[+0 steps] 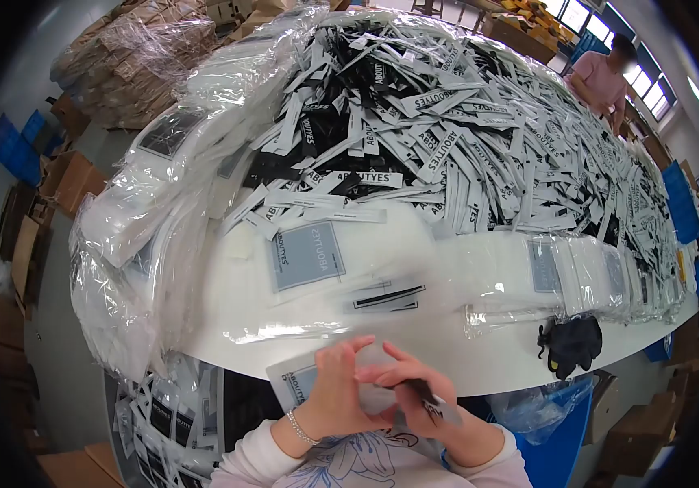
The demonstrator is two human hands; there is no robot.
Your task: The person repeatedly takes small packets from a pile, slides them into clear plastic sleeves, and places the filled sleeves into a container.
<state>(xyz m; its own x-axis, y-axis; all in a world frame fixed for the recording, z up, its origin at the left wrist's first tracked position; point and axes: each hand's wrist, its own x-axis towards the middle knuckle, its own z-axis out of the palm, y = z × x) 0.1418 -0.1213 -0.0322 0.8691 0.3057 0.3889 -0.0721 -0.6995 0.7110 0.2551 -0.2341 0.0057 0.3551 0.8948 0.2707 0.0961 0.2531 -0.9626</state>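
Note:
At the table's front edge, my left hand [335, 389] pinches a frosted plastic bag [288, 384] with a grey-blue printed panel. The bag runs behind my fingers toward my other hand. My right hand [418, 397] is close beside it, its fingers curled around a narrow black-and-silver sachet [431, 403] that sticks out near the knuckles. Just beyond my hands lie flat printed bags [307, 256] in a stack. A thin black-and-white printed strip [390, 298] shows through clear plastic there. Behind them rises a large heap of black and white stick sachets [447, 154] lettered ABOUTYES.
Plastic-wrapped bags line the table's left side [150, 211] and front right [585, 276]. A black glove [574, 346] lies near the right edge. Below left, a bin holds filled bags [174, 423]. A co-worker [597, 81] is at the far right. Cartons [642, 431] stand around.

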